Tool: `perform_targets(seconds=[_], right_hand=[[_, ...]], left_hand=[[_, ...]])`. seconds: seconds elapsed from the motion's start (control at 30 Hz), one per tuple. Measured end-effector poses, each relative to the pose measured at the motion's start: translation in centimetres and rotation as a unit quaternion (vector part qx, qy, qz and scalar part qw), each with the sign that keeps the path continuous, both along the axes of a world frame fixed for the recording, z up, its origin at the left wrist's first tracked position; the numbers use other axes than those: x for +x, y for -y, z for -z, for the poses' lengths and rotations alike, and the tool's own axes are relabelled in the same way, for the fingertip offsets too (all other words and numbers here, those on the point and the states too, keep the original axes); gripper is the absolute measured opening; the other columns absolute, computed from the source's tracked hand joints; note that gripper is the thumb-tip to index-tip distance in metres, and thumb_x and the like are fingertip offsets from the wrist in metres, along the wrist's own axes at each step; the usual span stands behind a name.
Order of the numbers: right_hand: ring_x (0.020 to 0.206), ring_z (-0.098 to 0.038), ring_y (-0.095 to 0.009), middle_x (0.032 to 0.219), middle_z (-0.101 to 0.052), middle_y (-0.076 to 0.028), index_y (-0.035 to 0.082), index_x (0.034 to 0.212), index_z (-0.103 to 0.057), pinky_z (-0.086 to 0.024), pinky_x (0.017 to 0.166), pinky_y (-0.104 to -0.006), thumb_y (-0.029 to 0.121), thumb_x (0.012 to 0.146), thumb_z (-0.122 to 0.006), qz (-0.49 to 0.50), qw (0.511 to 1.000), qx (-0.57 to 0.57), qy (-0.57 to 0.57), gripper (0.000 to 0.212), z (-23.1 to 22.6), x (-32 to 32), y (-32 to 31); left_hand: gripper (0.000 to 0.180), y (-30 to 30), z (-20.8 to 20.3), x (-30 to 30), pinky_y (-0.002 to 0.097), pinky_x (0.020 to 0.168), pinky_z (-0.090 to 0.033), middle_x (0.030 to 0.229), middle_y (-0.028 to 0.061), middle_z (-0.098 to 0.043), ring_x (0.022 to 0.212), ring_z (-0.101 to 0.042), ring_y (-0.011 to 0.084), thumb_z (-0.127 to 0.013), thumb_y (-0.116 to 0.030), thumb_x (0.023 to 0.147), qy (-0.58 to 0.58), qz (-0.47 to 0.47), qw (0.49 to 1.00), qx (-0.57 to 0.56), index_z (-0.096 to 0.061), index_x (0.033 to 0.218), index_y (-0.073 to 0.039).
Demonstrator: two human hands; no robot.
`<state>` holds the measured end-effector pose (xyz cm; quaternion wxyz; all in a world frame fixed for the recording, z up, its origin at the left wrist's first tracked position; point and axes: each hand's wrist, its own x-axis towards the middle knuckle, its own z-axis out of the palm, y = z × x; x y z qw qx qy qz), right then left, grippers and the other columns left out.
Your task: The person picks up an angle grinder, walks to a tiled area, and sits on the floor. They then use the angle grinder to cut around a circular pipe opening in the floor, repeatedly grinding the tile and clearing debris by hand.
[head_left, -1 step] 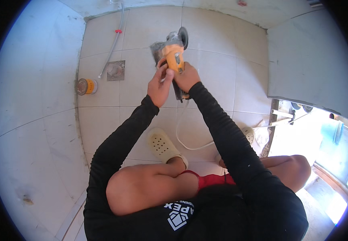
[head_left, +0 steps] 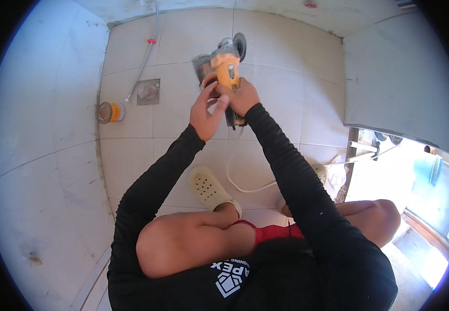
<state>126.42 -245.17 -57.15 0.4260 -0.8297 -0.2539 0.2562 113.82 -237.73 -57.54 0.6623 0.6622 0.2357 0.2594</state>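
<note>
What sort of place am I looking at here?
Likely a small room being renovated, perhaps a bathroom: a drain-like square in the tiled floor, a flexible hose and an angle grinder in the right hand.

This looks like a room under construction, possibly a bathroom. Smudged bare walls (head_left: 43, 103), tiled floor (head_left: 276, 103), a hose (head_left: 144, 65) and a tin (head_left: 112, 112) show it.

The grinder (head_left: 228, 70) is orange-yellow, its disc (head_left: 240, 47) dark grey. The floor (head_left: 276, 98) is pale beige, gridded by lines. Near its left edge, the can (head_left: 111, 112) is yellow and brown. A red ring (head_left: 151, 41) marks the grey hose (head_left: 147, 53). The clog (head_left: 209, 186) is cream, dotted dark.
</note>
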Motion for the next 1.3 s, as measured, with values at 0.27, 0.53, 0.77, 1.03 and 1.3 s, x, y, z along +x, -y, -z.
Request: perform_targets(seconds=[0.27,0.53,0.77,1.03,1.3], right_hand=[[0.082,-0.067,-0.037,0.088,-0.067,-0.026,-0.012,0.093,-0.062,-0.052,0.072,-0.0412,0.052,0.074,-0.069,0.064,0.997,0.035,-0.019,0.067,-0.5,4.7,0.5],[0.092,-0.062,-0.045,0.089,-0.064,-0.03,-0.006,0.092,-0.064,-0.048,0.079,-0.0455,0.046,0.085,-0.057,0.163,0.985,0.051,-0.008,0.053,2.4,5.7,3.8],[0.095,-0.065,-0.039,0.1,-0.066,-0.024,-0.002,0.111,-0.051,-0.051,0.084,-0.0472,0.052,0.079,-0.062,0.253,0.934,-0.207,0.145,0.064,4.5,10.7,6.8],[0.099,-0.061,-0.034,0.106,-0.056,-0.017,0.007,0.118,-0.043,-0.052,0.083,-0.0445,0.039,0.078,-0.07,0.354,0.853,-0.31,0.226,0.058,8.7,15.8,10.1],[0.1,-0.061,-0.033,0.105,-0.057,-0.016,0.009,0.117,-0.045,-0.052,0.082,-0.0451,0.039,0.076,-0.072,0.386,0.846,-0.302,0.212,0.058,10.1,17.3,10.3]], left_hand=[[0.069,1.6,-2.6,0.9,0.0423,0.105,-0.038,0.136,0.0206,-0.05,0.124,-0.048,0.0357,-0.074,-0.029,0.082,-0.057,0.107,0.928,0.352,-0.046,0.137,0.001],[0.072,2.1,-1.6,1.8,0.0438,0.109,-0.031,0.139,0.018,-0.049,0.132,-0.042,0.034,-0.072,-0.035,0.084,-0.093,0.184,0.898,0.389,-0.042,0.142,-0.004],[0.067,1.4,1.0,-0.8,0.0456,0.101,-0.038,0.133,0.0168,-0.053,0.121,-0.048,0.0347,-0.068,-0.039,0.085,-0.179,0.17,0.911,0.329,-0.044,0.138,-0.005],[0.051,1.0,3.2,-3.1,0.0448,0.092,-0.041,0.115,0.0119,-0.063,0.109,-0.054,0.0323,-0.07,-0.03,0.084,-0.211,0.171,0.901,0.337,-0.054,0.128,-0.007],[0.047,0.3,3.2,-3.8,0.0439,0.088,-0.041,0.107,0.0074,-0.063,0.102,-0.055,0.0301,-0.071,-0.026,0.083,-0.256,0.175,0.897,0.314,-0.056,0.125,-0.009]])
